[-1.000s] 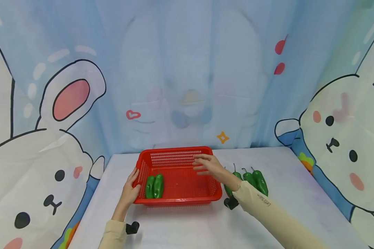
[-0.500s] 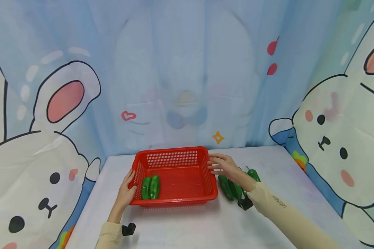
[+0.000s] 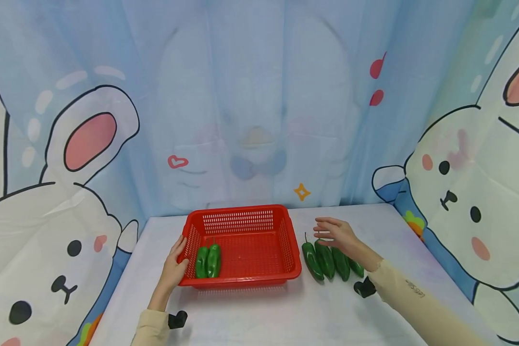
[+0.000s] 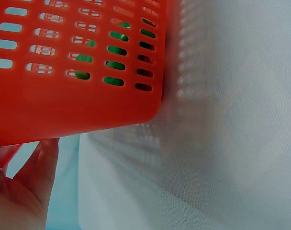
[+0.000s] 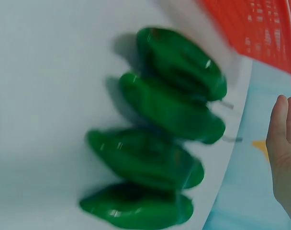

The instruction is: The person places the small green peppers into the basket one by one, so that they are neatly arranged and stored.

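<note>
A red plastic basket (image 3: 246, 254) stands on the white table, with two green peppers (image 3: 214, 260) side by side in its left end. My left hand (image 3: 171, 264) rests against the basket's left rim, fingers lying along it; in the left wrist view the thumb (image 4: 47, 160) touches the red wall near a corner. Right of the basket, several glossy green peppers (image 3: 325, 259) lie in a row. Over their stem ends hovers my right hand (image 3: 338, 236), fingers extended and holding nothing. The right wrist view shows the row of peppers (image 5: 155, 108) beside this hand (image 5: 285, 153).
Black wrist devices (image 3: 178, 319) hang below both wrists. A blue cartoon-rabbit curtain (image 3: 259, 96) rises behind the table and at its sides. White tabletop (image 3: 259, 317) lies in front of the basket.
My right hand has gone from above the basket's right part to over the pepper row at right. The left hand stays at the basket's rim; the head view has shifted slightly.
</note>
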A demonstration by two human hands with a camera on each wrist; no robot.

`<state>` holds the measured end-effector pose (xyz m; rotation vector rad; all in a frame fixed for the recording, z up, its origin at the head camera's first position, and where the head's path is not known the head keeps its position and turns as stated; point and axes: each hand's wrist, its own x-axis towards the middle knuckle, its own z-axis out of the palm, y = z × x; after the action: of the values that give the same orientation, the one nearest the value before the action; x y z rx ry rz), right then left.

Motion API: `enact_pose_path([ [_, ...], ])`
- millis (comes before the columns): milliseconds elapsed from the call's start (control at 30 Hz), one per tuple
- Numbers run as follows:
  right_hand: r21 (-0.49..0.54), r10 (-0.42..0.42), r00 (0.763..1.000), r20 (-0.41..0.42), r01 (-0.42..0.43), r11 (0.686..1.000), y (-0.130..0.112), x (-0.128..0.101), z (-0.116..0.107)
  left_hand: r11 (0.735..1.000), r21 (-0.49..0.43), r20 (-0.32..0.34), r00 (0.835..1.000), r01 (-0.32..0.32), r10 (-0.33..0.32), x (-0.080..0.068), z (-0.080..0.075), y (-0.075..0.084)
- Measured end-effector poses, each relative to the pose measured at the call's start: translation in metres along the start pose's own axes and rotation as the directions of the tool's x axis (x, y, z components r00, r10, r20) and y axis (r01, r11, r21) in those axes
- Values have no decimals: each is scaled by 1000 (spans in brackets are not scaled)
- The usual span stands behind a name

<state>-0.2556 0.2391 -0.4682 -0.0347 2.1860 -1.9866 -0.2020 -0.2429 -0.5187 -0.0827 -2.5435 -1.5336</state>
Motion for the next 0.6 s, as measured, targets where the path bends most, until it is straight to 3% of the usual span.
enact_pose_path([
  [467,26,28,996,-84,-26,999,13,-9,-47,1000,9,9,1000,24,-24,0,0,-1],
  [600,-23,16,992,-127,-19,1000,17,-13,-60,999,2,16,999,36,-36,0,0,1],
])
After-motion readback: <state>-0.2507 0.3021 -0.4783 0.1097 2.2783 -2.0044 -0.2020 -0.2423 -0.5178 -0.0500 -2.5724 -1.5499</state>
